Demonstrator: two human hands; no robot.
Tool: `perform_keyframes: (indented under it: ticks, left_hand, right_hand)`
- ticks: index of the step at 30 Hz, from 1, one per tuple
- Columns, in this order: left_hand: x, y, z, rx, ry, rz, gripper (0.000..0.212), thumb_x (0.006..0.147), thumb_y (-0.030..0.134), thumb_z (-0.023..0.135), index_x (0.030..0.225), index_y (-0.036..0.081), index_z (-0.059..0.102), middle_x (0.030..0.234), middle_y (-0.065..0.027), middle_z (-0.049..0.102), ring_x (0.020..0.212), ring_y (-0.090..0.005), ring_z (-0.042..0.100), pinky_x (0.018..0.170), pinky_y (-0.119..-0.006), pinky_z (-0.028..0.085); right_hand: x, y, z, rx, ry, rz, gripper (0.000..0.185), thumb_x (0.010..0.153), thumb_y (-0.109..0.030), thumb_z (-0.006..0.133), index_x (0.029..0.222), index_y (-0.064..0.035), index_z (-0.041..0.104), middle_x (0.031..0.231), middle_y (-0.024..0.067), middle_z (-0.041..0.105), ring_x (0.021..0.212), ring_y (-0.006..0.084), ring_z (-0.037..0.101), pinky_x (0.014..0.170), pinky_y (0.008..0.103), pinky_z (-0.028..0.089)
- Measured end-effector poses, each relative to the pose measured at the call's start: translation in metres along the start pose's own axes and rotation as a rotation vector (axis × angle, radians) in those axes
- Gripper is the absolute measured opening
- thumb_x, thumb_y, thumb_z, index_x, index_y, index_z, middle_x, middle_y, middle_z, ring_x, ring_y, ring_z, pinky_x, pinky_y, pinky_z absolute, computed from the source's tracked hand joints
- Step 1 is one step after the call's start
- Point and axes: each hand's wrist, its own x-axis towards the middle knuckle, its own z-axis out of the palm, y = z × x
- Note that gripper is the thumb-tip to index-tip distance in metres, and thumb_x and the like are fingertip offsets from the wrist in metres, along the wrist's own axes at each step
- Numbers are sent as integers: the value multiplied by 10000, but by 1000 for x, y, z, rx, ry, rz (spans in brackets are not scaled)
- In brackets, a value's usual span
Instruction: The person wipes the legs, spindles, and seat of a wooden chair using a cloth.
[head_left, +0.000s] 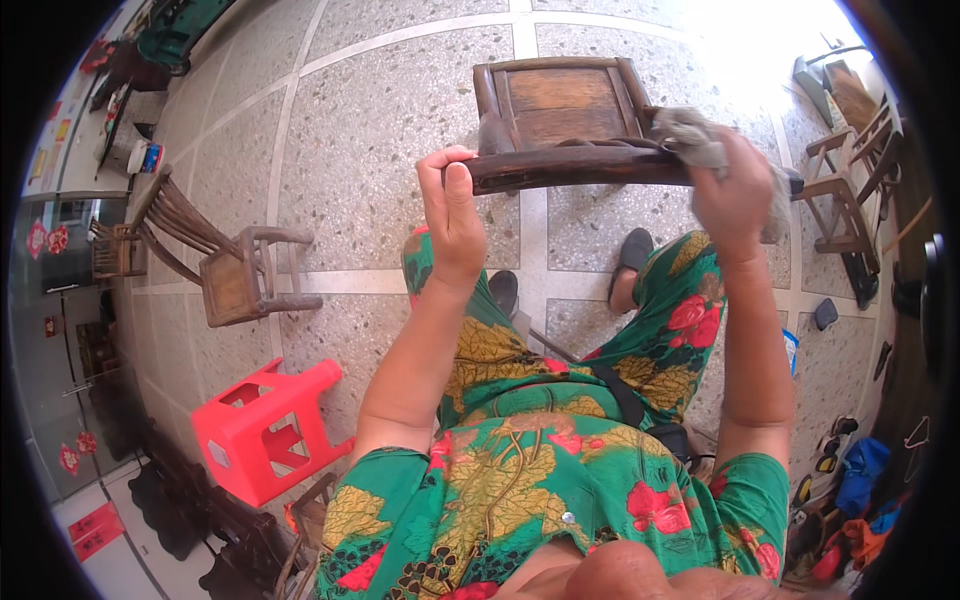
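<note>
Directly before me stands a dark wooden chair, its seat panel worn to lighter brown and its curved top rail nearest me. My left hand grips the left end of that rail, thumb on the near side. Near the rail's right end, my right hand holds a grey cloth against the wood. Part of the cloth hangs down past the far side of my wrist. The rail hides most of the chair's back and legs.
A wooden chair lies tipped over on the left. Closer in, a red plastic stool rests on its side. More wooden chairs stand at the right, near a dustpan. Shoes and bags line the lower right wall.
</note>
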Motion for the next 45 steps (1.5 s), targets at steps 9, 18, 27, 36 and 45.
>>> perform_keyframes:
  ticks: [9, 18, 27, 36, 45]
  left_hand:
    - [-6, -21, 2, 27, -22, 96, 371, 993, 307, 481, 1210, 8, 513, 1214, -94, 559, 1077, -164, 561, 912, -335, 469]
    - [0, -6, 7, 23, 74, -24, 355, 1030, 314, 368, 1166, 5, 477, 1087, -85, 534, 1005, -147, 505, 944, -311, 392]
    - [44, -10, -1, 207, 225, 87, 391, 1016, 337, 348, 1185, 7, 470, 1043, -93, 543, 958, -164, 536, 876, -319, 439]
    - [130, -23, -70, 36, 379, -385, 513, 907, 455, 559, 1197, 46, 450, 1078, -98, 552, 963, -217, 575, 796, -384, 482]
    - [36, -18, -91, -402, 506, -544, 348, 869, 212, 675, 1081, -14, 516, 1020, -145, 620, 892, -269, 651, 766, -407, 574]
  right_hand:
    - [7, -155, 53, 219, -214, -338, 308, 741, -301, 708, 952, -81, 663, 835, 67, 660, 840, 234, 643, 867, 401, 469]
    - [16, -18, -14, 119, -260, -36, 306, 824, -337, 611, 1021, -104, 631, 904, 151, 662, 865, 337, 646, 773, 456, 499]
    - [11, 73, -20, 376, -148, 229, 366, 915, -344, 591, 1196, -114, 642, 938, 99, 691, 842, 131, 627, 745, 290, 500]
    - [-14, -76, 10, 98, -162, -103, 357, 812, -364, 670, 1055, -123, 568, 837, 74, 604, 780, 241, 640, 671, 380, 502]
    - [-102, -105, -12, 372, -104, -181, 433, 628, -174, 713, 1033, -89, 587, 966, 94, 603, 978, 274, 608, 800, 387, 468]
